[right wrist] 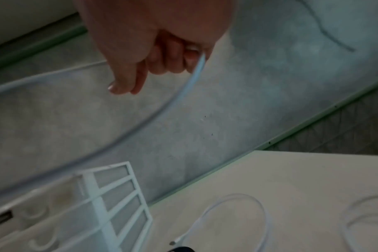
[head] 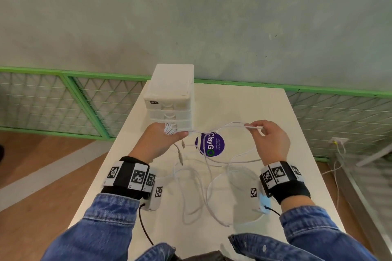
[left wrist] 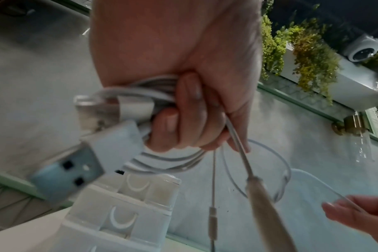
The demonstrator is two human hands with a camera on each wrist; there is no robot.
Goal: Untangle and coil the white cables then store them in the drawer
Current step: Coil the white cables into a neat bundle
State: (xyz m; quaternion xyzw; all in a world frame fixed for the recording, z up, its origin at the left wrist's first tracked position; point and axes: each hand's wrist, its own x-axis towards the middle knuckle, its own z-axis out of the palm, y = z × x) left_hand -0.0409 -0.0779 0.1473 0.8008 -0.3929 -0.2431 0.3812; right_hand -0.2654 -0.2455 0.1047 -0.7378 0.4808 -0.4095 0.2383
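Left hand (head: 158, 141) is gripping a coil of white cable (left wrist: 162, 95), fingers (left wrist: 175, 124) curled round the loops; a USB plug (left wrist: 69, 172) is sticking out of the bundle in the left wrist view, and two thin plug ends (head: 180, 158) are hanging below the fist; right hand (head: 269, 141) is pinching a stretch of the same white cable (head: 252, 126) between thumb and fingertips, the other fingers loosely curled; the cable is running taut from one hand to the other above the desk (head: 265, 112), then sagging in a long loop under the right hand. More loose white cables (head: 191, 188) are lying tangled on the desk between the two wrists, some overlapping; a white drawer unit (head: 170, 99) is standing at the far left of the desk, just beyond the left hand, all its drawers closed; a round purple sticker (head: 212, 145) is lying on the desk between the hands, crossed by the cable.
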